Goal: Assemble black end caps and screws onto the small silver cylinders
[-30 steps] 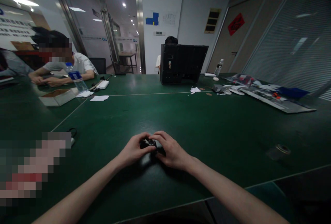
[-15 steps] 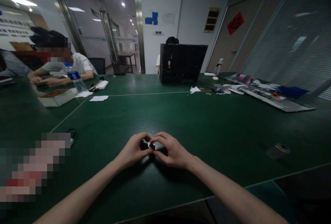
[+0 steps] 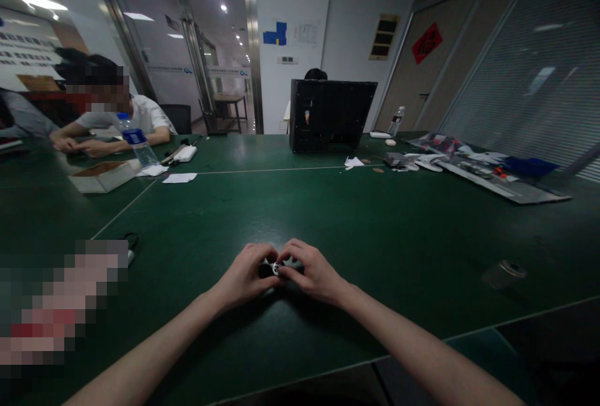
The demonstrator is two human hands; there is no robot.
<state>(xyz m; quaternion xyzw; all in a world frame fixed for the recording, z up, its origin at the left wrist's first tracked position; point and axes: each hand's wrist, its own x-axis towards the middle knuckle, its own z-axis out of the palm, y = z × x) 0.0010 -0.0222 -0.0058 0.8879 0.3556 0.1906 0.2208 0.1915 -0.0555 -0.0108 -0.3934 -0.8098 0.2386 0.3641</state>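
My left hand and my right hand meet over the green tabletop, low in the middle of the head view. Between their fingertips is a small round black-and-white part, too small to name more exactly. The left thumb and fingers curl round its left side and close on it. On its right side the right thumb and forefinger pinch it. The fingers hide much of the part.
A dark metal cylinder lies at the right. Ahead stands a black box-like case. On the left are an open white box, a water bottle and a seated person. A board with odds and ends lies far right.
The small part has tilted and sits slightly lower. My right thumb has moved up and in, against the part. Both hands otherwise stay in nearly the same place.
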